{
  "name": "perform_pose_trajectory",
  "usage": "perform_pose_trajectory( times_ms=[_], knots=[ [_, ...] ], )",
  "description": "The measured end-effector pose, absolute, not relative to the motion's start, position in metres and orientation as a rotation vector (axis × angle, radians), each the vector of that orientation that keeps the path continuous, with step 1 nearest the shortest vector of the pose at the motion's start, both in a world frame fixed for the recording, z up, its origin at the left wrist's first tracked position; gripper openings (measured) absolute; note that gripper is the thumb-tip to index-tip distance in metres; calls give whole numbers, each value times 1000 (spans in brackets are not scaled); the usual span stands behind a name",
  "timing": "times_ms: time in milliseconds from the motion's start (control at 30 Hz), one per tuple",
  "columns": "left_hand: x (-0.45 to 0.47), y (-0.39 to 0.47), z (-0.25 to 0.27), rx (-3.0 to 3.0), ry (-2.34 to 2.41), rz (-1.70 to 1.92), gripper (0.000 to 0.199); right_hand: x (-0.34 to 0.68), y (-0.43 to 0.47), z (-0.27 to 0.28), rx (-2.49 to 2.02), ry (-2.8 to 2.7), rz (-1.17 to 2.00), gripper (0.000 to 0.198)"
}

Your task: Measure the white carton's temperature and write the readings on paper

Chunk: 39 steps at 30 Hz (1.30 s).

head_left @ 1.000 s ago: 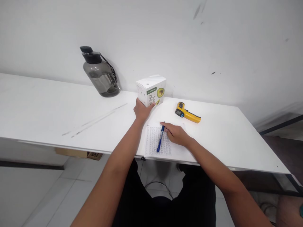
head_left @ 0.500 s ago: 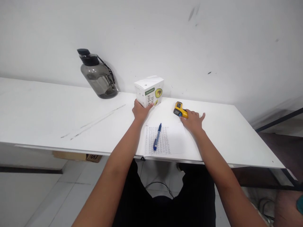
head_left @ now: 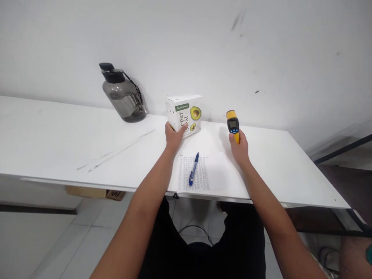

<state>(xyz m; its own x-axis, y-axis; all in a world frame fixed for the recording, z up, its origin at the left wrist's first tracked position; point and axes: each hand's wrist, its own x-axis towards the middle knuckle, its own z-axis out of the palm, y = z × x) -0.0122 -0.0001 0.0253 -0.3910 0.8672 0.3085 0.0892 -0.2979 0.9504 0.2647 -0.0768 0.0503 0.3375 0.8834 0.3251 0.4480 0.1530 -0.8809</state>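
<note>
My left hand grips the lower front corner of a white carton printed with avocados. The carton is upright near the wall. In my right hand is a yellow and black infrared thermometer, held up by its handle with its small screen and blue buttons facing me. My thumb lies just under the buttons. Between my forearms a sheet of paper, covered in rows of handwriting, lies near the table's front edge. A blue pen rests across it.
A large grey water bottle with a black lid stands against the wall, left of the carton. The white table runs along the wall. Under it, at the left, is a cardboard box.
My right hand has closed round the thermometer's handle, lifted it off the table and turned it upright. The carton has turned slightly in my left hand, showing more of its front.
</note>
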Motion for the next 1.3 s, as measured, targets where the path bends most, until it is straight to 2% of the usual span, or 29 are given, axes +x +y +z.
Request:
perform_pose_trajectory(
  times_ms=[267, 533, 867, 1300],
  knots=[
    [-4, -14, 42, 1178, 1247, 1726, 59, 259, -85, 53, -1193, -1183, 739, 49],
    [-1, -26, 47, 1278, 1218, 1719, 62, 246, -97, 58, -1108, -1333, 742, 49],
    [4, -41, 58, 1500, 1114, 1718, 76, 243, -105, 59, -1065, -1552, 615, 38],
    [5, -52, 63, 1610, 1142, 1723, 77, 243, -107, 60, -1154, -1530, 602, 44]
  ],
)
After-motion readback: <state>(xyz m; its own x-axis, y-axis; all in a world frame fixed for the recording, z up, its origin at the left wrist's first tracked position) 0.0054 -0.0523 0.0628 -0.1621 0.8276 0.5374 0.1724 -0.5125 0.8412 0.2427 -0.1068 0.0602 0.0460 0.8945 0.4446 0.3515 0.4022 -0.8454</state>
